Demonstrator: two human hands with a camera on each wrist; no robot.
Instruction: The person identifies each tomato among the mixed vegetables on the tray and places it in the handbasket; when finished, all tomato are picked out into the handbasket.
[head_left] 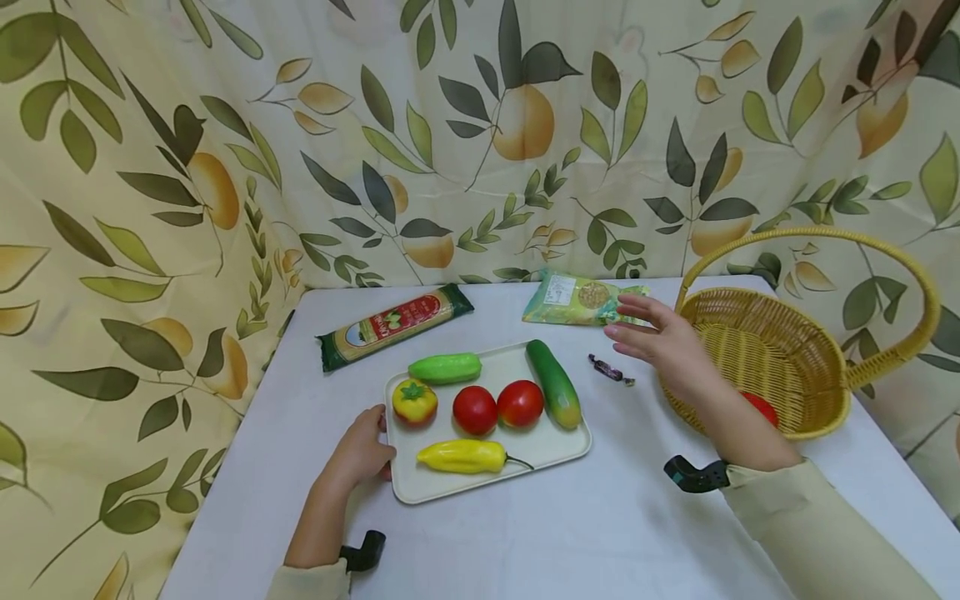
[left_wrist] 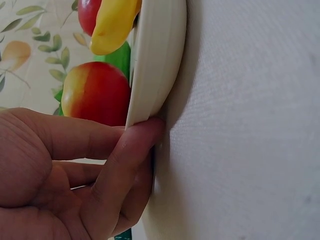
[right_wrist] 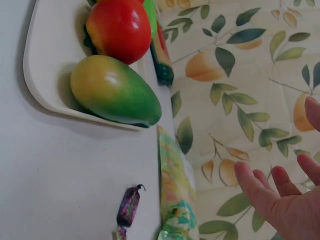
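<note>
Cream rectangular tray (head_left: 555, 446), below frame centre: our left hand (head_left: 366, 446) pinches left edge. Our right hand (head_left: 667, 342), right of centre: empty, fingers spread. Risk, we judge: one-sided lift could roll round red tomatoes (head_left: 475, 410).

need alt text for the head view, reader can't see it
A person's left hand grips the edge of a pale tray bearing six fruits and vegetables. The right hand is raised, empty, near a wicker basket with something red inside. On the white table, two packets lie behind the tray, a wrapped candy to its right.
</note>
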